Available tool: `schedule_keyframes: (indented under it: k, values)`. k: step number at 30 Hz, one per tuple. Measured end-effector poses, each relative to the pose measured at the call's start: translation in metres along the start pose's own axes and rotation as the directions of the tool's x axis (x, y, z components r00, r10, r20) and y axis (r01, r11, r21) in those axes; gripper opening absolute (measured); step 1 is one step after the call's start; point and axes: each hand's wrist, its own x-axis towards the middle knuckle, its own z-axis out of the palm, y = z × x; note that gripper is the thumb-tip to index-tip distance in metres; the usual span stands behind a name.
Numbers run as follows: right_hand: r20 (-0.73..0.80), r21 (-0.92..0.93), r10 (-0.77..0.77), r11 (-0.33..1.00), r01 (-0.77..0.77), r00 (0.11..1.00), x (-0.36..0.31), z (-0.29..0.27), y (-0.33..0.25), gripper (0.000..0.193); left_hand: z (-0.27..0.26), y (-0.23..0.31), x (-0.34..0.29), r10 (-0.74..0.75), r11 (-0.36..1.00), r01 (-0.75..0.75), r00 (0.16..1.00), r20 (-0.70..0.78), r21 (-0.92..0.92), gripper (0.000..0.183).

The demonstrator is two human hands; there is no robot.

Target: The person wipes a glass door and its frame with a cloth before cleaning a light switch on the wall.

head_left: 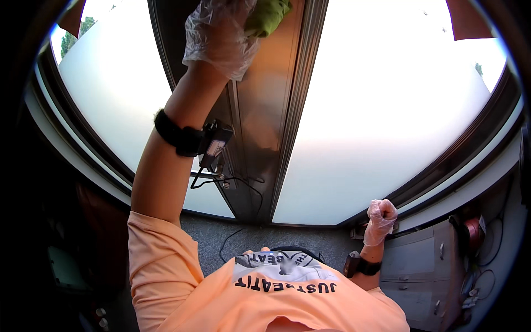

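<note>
Nearest is the wearer's orange shirt (pixel 276 303), seen from above, with a grey and black print. The left arm stretches up the view, a black strap (pixel 180 135) round it carrying a small black box (pixel 217 144) with a cable (pixel 243 180). The right arm is low, bent at the side, with a similar box (pixel 352 264). The right hand (pixel 381 217), in a clear plastic glove, has its fingers curled into a fist, near a grey cabinet (pixel 412 254) with metal handles. Grey carpet (pixel 207 235) lies beyond the shirt.

At the top edge, the gloved left hand (pixel 221 33) holds a green cloth (pixel 268 17) in front of a shiny brown metal post (pixel 265 119); whether they touch, I cannot tell. Its fingertips are out of sight. Bright, pale glass panes (pixel 376 116) flank the post; trees (pixel 68 43) show at far left.
</note>
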Motion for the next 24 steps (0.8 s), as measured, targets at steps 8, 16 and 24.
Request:
schedule_keyframes:
  k: [8, 16, 24]
  values:
    - [0.089, -0.064, -0.087, 0.994, 0.093, 0.992, 0.015, 0.022, -0.034, 0.040, 0.012, 0.055, -0.037, -0.046, 0.999, 0.046, 0.957, 0.287, 0.005, 0.057]
    - [0.098, -0.155, -0.118, 0.979, 0.133, 0.988, 0.046, -0.008, -0.045, 0.040, 0.012, 0.075, -0.123, -0.001, 0.999, 0.022, 0.871, 0.491, -0.037, 0.054]
    - [0.098, -0.069, -0.137, 0.987, 0.144, 0.986, 0.051, -0.020, -0.006, 0.037, 0.020, 0.054, -0.066, -0.169, 0.986, 0.144, 0.882, 0.441, 0.090, 0.061]
